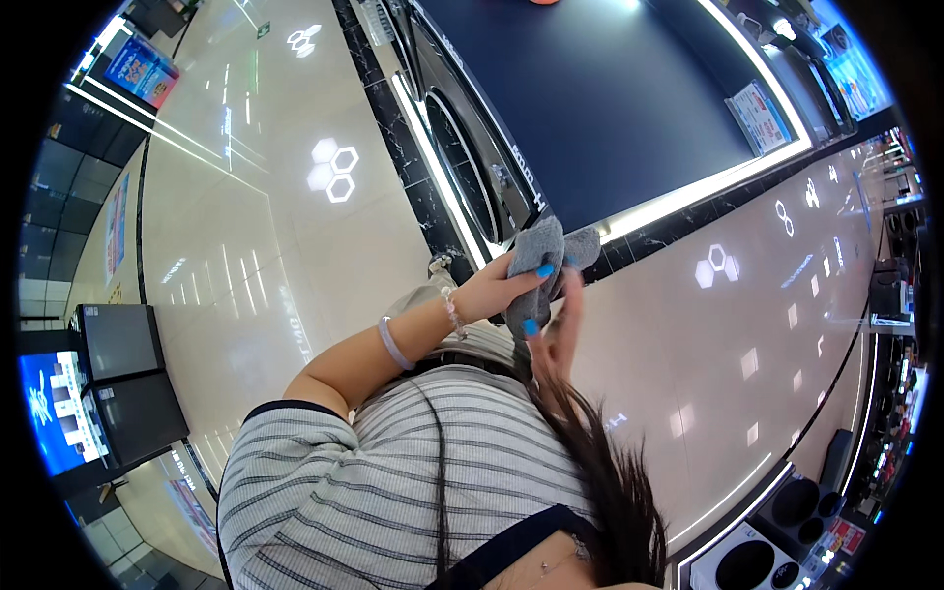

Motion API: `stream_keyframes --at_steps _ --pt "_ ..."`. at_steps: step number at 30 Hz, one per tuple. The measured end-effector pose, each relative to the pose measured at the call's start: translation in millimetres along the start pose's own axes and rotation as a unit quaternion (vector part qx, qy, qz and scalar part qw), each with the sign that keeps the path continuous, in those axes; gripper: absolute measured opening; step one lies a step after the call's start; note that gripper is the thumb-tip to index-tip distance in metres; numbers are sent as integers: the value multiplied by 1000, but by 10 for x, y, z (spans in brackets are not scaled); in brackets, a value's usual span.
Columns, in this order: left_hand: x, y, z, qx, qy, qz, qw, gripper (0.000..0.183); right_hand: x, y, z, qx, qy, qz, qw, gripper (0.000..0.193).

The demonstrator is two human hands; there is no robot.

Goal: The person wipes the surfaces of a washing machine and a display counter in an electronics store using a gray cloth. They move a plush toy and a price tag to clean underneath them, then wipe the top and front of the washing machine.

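Grey cloth (pixel 534 254) bunched in front of our waist, by the near corner of a dark display top (pixel 590 118). Our left hand (pixel 495 287) pinches it, thumb across the fabric. Our right hand (pixel 559 339) meets its lower part, blurred — we cannot tell whether it grips.

My cloth (pixel 536 248) is mottled grey, and my nails (pixel 545 270) are bright blue. My shirt (pixel 452 452) is pale with dark stripes (its neckline trim (pixel 521 541) is navy), and the band (pixel 394 344) I wear is lilac. The counter (pixel 610 108) is dark blue; the floor (pixel 246 197) is cream, dotted with white hexagons (pixel 321 177).
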State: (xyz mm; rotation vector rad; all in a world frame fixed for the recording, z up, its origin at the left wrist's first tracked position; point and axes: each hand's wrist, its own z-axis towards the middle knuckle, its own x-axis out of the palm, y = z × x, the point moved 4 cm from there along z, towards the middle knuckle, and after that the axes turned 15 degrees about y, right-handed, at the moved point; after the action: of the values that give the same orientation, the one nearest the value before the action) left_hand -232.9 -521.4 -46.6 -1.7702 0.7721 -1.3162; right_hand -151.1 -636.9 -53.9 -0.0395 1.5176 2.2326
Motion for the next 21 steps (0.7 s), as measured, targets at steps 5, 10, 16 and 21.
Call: stream_keyframes --at_steps 5,10,16,21 --pt "-148 183 -166 27 123 164 978 39 -118 -397 -179 185 8 306 934 64" --pt "-1017 376 -220 -38 -150 204 967 32 -89 -653 -263 208 37 11 977 18" --pt "-1637 121 -24 8 -198 316 928 21 186 -1153 -271 314 49 121 940 23" --pt "-1711 -229 516 1 -213 255 943 35 257 -1041 77 347 18 290 892 32"
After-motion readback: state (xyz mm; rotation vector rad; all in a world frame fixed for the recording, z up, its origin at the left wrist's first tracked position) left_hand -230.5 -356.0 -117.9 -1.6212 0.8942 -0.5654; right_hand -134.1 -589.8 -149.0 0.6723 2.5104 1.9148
